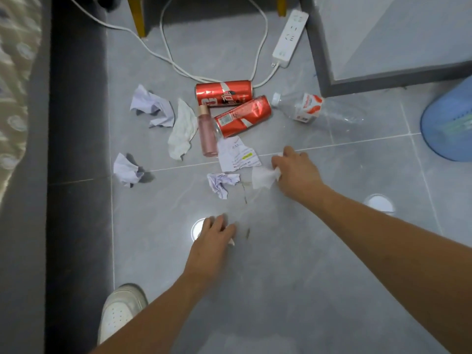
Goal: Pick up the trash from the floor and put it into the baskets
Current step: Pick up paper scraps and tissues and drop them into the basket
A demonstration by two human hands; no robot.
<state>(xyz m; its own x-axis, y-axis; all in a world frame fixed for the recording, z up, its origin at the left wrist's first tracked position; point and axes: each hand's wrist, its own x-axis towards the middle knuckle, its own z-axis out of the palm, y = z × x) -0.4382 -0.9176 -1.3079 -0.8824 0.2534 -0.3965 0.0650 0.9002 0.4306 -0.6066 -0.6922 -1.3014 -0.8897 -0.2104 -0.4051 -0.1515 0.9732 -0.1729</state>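
Two bare forearms enter from the bottom edge, cut off before the elbows; a white shoe (120, 311) sits just left of the left forearm, its heel out of frame. Left hand (213, 238): fingers curled downward close to the gray tile floor (293, 264), a small white scrap (232, 241) showing at its right edge; whether it is gripped I cannot tell. Right hand (293, 172): fingers pinched on a white tissue (264, 177), which trails to the left of the hand. Just beyond the tissue lies a torn printed slip (237, 155) with a yellow highlighted line; text too small to read. Between the two hands, slightly left, a crumpled lilac paper (222, 183). Farther left of both hands, a second crumpled paper (126, 169), and beyond it a third (150, 107) and a wrinkled white tissue sheet (182, 130). Ahead of the right hand: a pink bottle (207, 130) on its side, contents unclear, and two red cola cans (224, 93) (242, 116), also on their sides, white script logos, barcode on the nearer one. Right of them a clear plastic bottle (314, 108) lies flat, red-and-white label illegible, apparently empty. To the right of the right hand, a blue basket (444, 123), cut off by the frame edge, interior hard to make out. A white power strip (290, 38) and cable (214, 60) lie beyond the cans.
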